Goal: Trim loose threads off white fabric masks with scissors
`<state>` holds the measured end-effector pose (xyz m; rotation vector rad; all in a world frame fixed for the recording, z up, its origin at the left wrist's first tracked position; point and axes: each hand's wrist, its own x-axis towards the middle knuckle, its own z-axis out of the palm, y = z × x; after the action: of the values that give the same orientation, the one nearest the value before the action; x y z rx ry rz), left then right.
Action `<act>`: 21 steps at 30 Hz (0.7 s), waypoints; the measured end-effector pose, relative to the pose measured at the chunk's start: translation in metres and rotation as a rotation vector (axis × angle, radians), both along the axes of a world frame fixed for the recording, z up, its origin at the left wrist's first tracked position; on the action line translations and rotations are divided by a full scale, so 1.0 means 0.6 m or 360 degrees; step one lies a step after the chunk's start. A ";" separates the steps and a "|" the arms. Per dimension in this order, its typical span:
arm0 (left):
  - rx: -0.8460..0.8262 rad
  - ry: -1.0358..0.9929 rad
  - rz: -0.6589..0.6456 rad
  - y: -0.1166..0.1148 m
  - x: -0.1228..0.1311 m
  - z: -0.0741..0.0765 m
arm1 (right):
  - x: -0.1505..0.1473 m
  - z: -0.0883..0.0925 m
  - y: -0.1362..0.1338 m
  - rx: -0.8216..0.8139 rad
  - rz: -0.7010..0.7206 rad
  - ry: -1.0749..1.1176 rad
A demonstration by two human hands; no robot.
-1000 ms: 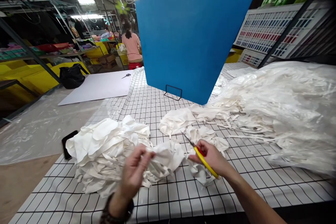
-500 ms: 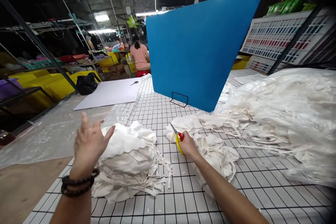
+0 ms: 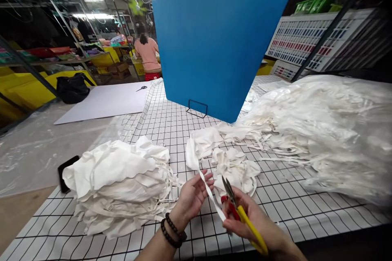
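Note:
My right hand is closed around scissors with red and yellow handles, their blades pointing up and away. Between its thumb and fingers it also pinches the end of a white strap. That strap runs up to a white cloth piece on the table. Palm up, my left hand has its fingers apart, and the strap passes across them. A tall stack of white cloth pieces lies to its left, with straps hanging out. Just beyond my right hand is a crumpled white cloth heap.
A blue board stands upright behind a small black wire stand. Plastic-wrapped white cloth fills the right side. A dark phone-like object sticks out beside the stack. Farther back are a black bag, other scissors and a person.
My left hand has come from above the stack down to the middle. My right hand has drawn back with the scissors and now also holds a strap. The view has shifted right.

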<state>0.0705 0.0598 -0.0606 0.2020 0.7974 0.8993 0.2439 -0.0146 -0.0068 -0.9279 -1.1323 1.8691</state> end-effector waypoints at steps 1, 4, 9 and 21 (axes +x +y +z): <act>-0.0024 -0.0008 0.0057 0.001 -0.003 -0.001 | 0.005 -0.007 -0.009 -0.0019 0.0038 -0.0018; -0.0087 -0.0028 0.0137 0.008 -0.016 -0.001 | 0.015 -0.023 -0.026 -0.0033 0.0118 -0.0075; -0.0120 0.0003 0.0213 0.015 -0.027 -0.002 | 0.016 -0.045 -0.030 -0.0074 0.0272 -0.0056; -0.0036 0.0235 -0.0059 -0.001 -0.052 0.011 | -0.004 -0.059 0.082 -0.0037 -0.0605 -0.0615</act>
<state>0.0393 0.0593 -0.0541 0.2649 0.9378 0.8471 0.2413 0.0346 -0.0424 -1.4503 -1.0606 1.4333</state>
